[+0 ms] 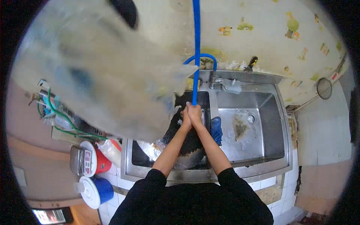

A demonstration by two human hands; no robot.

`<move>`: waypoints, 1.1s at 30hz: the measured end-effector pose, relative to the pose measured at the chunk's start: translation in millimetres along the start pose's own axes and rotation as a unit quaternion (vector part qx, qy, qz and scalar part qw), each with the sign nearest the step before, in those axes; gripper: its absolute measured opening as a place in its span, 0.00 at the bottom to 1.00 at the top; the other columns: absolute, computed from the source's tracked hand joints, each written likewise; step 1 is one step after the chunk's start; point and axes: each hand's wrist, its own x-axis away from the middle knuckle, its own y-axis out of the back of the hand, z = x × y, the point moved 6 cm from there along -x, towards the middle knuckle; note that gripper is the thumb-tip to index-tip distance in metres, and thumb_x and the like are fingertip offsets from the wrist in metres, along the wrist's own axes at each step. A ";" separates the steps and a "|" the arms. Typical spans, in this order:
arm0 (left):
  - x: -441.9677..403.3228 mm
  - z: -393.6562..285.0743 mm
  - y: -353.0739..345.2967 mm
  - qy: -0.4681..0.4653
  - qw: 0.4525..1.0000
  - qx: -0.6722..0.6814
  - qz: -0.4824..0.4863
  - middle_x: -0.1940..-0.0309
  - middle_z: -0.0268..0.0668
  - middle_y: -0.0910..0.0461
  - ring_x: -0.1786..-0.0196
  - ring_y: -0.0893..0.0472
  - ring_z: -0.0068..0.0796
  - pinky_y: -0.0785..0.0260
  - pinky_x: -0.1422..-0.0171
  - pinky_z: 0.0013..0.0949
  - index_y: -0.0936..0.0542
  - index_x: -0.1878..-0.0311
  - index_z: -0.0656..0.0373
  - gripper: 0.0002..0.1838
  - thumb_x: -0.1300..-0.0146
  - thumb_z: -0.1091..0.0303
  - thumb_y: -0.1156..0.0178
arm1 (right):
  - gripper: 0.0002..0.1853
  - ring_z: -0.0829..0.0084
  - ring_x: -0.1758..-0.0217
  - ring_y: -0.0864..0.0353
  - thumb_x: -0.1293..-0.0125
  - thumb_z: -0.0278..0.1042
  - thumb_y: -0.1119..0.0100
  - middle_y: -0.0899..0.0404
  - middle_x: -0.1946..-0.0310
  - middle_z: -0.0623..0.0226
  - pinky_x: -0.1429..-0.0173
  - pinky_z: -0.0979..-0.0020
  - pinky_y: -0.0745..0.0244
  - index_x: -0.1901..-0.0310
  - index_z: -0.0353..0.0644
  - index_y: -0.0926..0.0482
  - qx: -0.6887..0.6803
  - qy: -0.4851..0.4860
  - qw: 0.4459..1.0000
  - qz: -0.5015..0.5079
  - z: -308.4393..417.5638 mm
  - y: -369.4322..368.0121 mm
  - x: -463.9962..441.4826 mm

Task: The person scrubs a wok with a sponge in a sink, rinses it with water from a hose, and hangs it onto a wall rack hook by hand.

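Long straight blue rod [196, 41] is being held at its lower end, over the left basin of a two-basin stainless-steel sink [258, 169]; its upper part is running out of view. The fingers of the bare right hand [194, 114] are being kept narrow, curled about the rod. The bare left hand [184, 117] is being pressed alongside; its finger closure cannot be told, being partly hidden. Beneath the forearms, a blackened metal vessel [187, 147] is being held by the left basin. A crumpled dark-blue cloth-like item [216, 130] is being supported on the divider. The upper left is being obscured by a blurred, pale translucent sheet [108, 78].
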 end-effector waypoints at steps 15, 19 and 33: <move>30.4 -29.7 7.2 -0.156 0.972 -0.155 0.080 0.55 0.43 0.21 0.52 0.22 0.40 0.30 0.47 0.40 0.27 0.48 0.60 0.18 0.37 0.60 0.48 | 0.21 0.74 0.62 0.22 0.42 0.24 0.45 0.21 0.63 0.62 0.55 0.72 0.27 0.46 0.38 0.33 -0.220 0.224 0.943 0.111 106.4 91.2 75.1; 88.4 -79.1 52.8 -0.259 0.927 -0.258 0.083 0.64 0.51 0.21 0.56 0.24 0.55 0.31 0.53 0.50 0.24 0.60 0.61 0.11 0.46 0.68 0.44 | 0.12 0.76 0.66 0.21 0.41 0.31 0.39 0.17 0.67 0.63 0.60 0.73 0.27 0.59 0.34 0.23 -0.151 0.297 0.930 0.157 102.3 56.7 86.5; 126.5 -80.3 231.2 -0.353 0.836 -0.416 -0.056 0.50 0.56 0.28 0.44 0.29 0.51 0.43 0.35 0.53 0.26 0.52 0.68 0.19 0.45 0.68 0.46 | 0.09 0.74 0.72 0.17 0.43 0.30 0.34 0.18 0.73 0.62 0.69 0.79 0.23 0.66 0.32 0.20 -0.215 0.144 0.915 0.309 181.4 -46.3 159.9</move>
